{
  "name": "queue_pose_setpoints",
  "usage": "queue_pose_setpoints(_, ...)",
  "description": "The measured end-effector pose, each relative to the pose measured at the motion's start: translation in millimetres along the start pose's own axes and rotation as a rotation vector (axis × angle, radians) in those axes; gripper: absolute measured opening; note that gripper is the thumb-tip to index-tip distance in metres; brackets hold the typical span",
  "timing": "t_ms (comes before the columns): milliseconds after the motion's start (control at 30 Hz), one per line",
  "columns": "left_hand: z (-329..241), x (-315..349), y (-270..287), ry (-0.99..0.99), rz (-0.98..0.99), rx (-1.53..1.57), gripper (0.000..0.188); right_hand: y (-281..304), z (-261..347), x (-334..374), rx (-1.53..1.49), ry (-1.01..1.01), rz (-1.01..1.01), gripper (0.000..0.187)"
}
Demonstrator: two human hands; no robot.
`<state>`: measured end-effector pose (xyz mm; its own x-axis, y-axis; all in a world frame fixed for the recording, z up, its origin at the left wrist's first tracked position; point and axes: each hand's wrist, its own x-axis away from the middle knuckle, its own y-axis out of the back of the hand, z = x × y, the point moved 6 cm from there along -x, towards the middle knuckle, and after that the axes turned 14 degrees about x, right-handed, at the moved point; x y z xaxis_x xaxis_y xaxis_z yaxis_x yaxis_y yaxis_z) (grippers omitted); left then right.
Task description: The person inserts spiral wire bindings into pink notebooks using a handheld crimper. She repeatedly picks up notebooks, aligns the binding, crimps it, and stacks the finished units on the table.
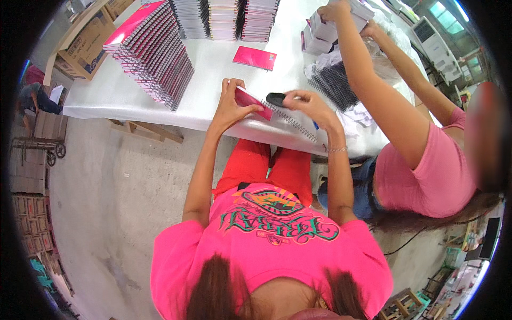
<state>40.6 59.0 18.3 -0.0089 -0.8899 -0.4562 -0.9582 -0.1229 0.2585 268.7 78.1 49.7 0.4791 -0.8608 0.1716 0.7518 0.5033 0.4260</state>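
My left hand grips a thin pink-covered notebook, tilted up at the table's near edge, with the thumb on its near side. A loose wire spiral coil runs from the notebook's right edge toward the lower right, past the table edge. My right hand has its fingers closed at the right end of a black oval piece, just above the start of the coil. What this black piece is I cannot make out. Beyond my hands, another pink notebook lies flat on the table.
A tall leaning stack of spiral-bound notebooks stands at left, with more stacks at the back. Black coils are heaped at right. Beside them a co-worker in a pink top reaches across the white table to white-edged stacks.
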Motion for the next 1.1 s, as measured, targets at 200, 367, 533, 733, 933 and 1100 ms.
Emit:
queue_pose_setpoints(200, -1.8, -2.7, -1.1, 0.021, 0.031, 0.035, 0.074, -0.2, 1.6, -0.7, -0.058, 0.113, -0.155, 0.046)
queue_pose_setpoints(367, -1.6, -4.5, -2.5, -0.051, 0.04, 0.005, 0.074, 4.3, -2.0, -4.8, 0.289, 0.025, -0.102, 0.034)
queue_pose_setpoints(533, -1.1, -6.2, -1.9, 0.008, 0.056, 0.077, 0.076, 3.9, 2.0, -0.4, 0.071, -0.002, -0.046, 0.031)
queue_pose_setpoints(733, 8.5, -9.0, -4.2, 0.077, 0.096, 0.146, 0.08, 2.3, 18.9, -0.3, 0.057, 0.087, -0.019, 0.03)
queue_pose_setpoints(933, 20.5, -3.0, -8.7, 0.132, 0.14, 0.246, 0.091, -6.6, 39.2, -2.3, 0.287, 0.166, 0.007, 0.037)
queue_pose_setpoints(1100, 26.2, -12.9, -5.6, 0.124, 0.113, 0.336, 0.099, -2.1, 23.2, -23.4, 0.098, 0.072, 0.009, 0.042)
